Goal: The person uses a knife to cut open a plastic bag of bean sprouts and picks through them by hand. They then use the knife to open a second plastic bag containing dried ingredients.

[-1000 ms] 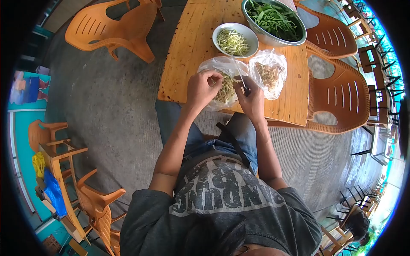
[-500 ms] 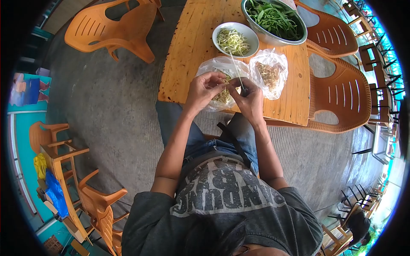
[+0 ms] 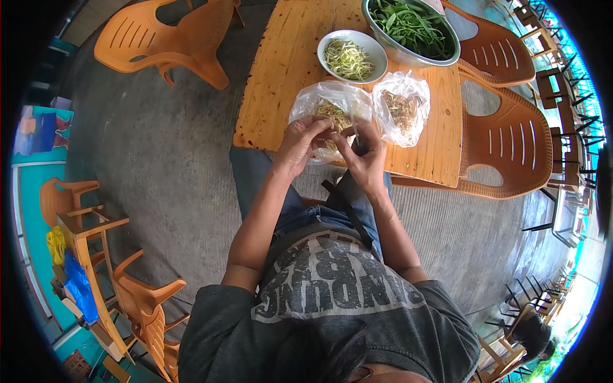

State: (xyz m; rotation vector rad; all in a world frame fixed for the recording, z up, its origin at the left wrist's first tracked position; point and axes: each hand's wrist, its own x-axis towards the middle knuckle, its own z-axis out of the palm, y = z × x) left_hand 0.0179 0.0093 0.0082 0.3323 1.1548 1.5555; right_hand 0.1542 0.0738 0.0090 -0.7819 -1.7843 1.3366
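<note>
Sprouts [image 3: 332, 113] in plastic bag [image 3: 304, 101] on bench [image 3: 276, 73]; probably light, limp, easily snapped, best pinched mid-stem. Left hand [image 3: 295, 147]: fingertip grip above bag, apparently pinching one strand. Right hand [image 3: 370, 163]: grip curled around dark object [image 3: 359, 149], blurred.

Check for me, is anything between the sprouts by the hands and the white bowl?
Yes, the far edge of the plastic bag is between the bean sprouts inside and the white bowl. I see nothing else.
</note>
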